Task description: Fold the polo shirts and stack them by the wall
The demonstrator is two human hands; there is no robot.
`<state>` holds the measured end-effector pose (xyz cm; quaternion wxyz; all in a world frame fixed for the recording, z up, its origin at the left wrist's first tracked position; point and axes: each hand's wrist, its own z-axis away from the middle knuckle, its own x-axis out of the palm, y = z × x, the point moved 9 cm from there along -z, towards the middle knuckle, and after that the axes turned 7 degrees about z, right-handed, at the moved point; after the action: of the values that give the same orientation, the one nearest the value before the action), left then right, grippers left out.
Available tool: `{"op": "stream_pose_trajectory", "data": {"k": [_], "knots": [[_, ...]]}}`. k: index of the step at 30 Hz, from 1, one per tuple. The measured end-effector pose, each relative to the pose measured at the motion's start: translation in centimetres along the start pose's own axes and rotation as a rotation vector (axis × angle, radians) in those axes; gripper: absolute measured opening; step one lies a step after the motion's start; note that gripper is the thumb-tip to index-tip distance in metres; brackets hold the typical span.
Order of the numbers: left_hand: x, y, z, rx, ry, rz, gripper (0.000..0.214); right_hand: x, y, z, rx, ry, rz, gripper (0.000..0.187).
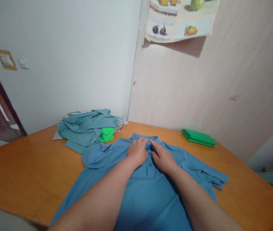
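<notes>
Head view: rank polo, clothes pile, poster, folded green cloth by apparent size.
1. Polo, nearest the camera, partly under the arms.
2-3. Clothes pile and poster: look alike; poster cropped by the frame, so unranked.
4. Green cloth.

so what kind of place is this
Most likely a room in a home rather than a workshop: a wooden table pushed into a corner, a fruit poster on the wall, and a pile of clothes beside a blue polo shirt spread out on the table.
</notes>
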<state>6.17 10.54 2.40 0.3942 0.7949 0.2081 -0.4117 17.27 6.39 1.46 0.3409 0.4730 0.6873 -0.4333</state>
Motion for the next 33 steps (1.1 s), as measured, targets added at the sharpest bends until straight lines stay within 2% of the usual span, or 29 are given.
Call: {"op": "stream_pose_trajectory", "data": {"k": [5, 10, 13, 16, 20, 21, 26, 28, 31, 33], "knots": [[1.4, -0.1, -0.1, 0.022, -0.104, -0.041, 0.057, 0.1, 0.2, -0.1, 0.064, -0.062, 0.101, 0.058], [0.8, -0.4, 0.0, -0.031, -0.088, -0.092, 0.049, 0.1, 0.4, -0.1, 0.069, -0.050, 0.065, 0.029], [0.4, -0.3, 0.1, -0.050, -0.084, -0.105, 0.040, -0.1, 0.6, -0.1, 0.073, -0.035, 0.045, 0.019], [0.2, -0.2, 0.1, -0.049, -0.082, -0.103, 0.035, -0.1, 0.9, -0.2, 0.074, -0.018, 0.018, 0.022], [0.5, -0.1, 0.0, -0.014, -0.088, -0.079, 0.039, 0.1, 1.1, -0.3, 0.066, 0.005, 0.008, 0.050], [0.6, 0.0, 0.0, -0.002, -0.095, -0.070, 0.042, 0.2, 1.1, -0.3, 0.067, -0.002, 0.017, 0.052], [0.7, 0.2, -0.1, 0.012, -0.098, -0.033, 0.050, 0.4, 1.1, -0.1, 0.092, -0.050, 0.048, 0.028], [0.6, 0.2, 0.0, 0.009, -0.082, -0.032, 0.050, 0.2, 0.8, -0.1, 0.076, -0.042, 0.040, 0.030], [0.5, 0.1, 0.0, 0.003, -0.068, -0.079, 0.041, 0.2, 0.4, 0.0, 0.056, -0.038, 0.046, 0.046], [0.5, 0.0, 0.0, -0.006, -0.069, -0.113, 0.034, 0.3, 0.5, 0.0, 0.070, -0.046, 0.058, 0.043]]}}
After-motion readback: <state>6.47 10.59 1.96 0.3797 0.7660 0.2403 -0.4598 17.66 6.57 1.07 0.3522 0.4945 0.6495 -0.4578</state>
